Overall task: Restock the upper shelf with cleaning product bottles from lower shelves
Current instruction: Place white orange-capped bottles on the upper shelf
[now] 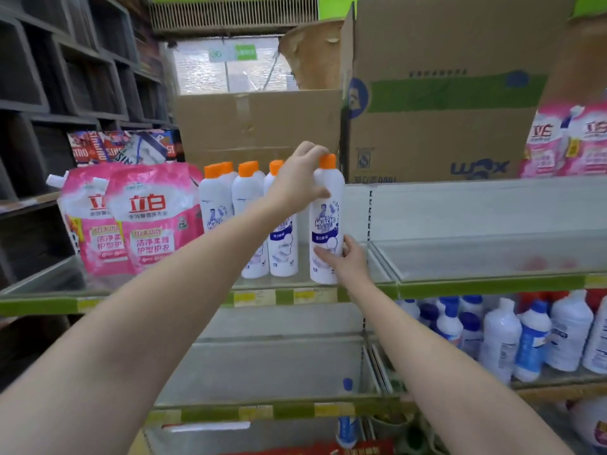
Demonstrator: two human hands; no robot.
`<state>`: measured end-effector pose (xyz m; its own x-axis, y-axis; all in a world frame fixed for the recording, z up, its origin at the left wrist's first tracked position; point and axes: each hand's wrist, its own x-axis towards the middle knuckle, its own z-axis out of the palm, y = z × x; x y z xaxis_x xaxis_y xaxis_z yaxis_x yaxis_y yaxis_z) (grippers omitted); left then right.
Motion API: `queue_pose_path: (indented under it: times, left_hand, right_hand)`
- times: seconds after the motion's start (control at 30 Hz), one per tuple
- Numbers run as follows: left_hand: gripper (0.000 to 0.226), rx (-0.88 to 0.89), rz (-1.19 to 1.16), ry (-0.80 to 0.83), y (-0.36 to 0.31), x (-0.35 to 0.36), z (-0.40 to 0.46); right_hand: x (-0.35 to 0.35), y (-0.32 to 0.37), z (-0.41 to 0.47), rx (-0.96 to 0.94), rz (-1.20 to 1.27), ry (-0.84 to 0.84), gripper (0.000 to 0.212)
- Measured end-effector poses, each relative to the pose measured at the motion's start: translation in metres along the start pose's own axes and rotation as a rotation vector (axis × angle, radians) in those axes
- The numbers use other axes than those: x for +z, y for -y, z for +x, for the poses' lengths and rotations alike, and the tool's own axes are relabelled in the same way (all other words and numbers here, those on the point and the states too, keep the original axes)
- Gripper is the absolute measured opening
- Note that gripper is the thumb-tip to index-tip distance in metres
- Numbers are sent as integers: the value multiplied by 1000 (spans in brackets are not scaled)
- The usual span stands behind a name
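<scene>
White bottle [326,221] upright at the upper shelf [492,284] front edge, my right hand [345,257] curled round its base, my left hand [300,178] gripping its neck under the orange cap [327,161], more bottles [249,218] just left, cardboard boxes [437,119] behind.

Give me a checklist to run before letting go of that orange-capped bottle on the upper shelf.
1. Left hand grips the neck of the held bottle: ok.
2. Right hand steadies its lower body: ok.
3. Bottle upright: ok.
4. Base fully on the upper shelf: cannot tell, it sits near the front edge.
5. Gap to the neighbouring bottles: ok.
6. Free space to the right: ok.
</scene>
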<state>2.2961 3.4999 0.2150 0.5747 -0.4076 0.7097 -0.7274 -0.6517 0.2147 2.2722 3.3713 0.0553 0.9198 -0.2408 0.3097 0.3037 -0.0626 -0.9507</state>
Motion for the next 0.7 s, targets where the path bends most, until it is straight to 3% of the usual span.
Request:
queue_pose_path:
  times: [0.3, 0.47, 0.7]
  left_hand:
    - [73, -19, 485, 116, 19, 39, 60]
    - [66, -56, 604, 155, 31, 57, 81]
    - [61, -180, 634, 130, 45, 79, 102]
  right_hand:
    - [-2, -31, 79, 85, -225, 147, 50]
    - [5, -41, 121, 56, -648, 153, 69]
    - [16, -53, 162, 108, -612, 227, 65]
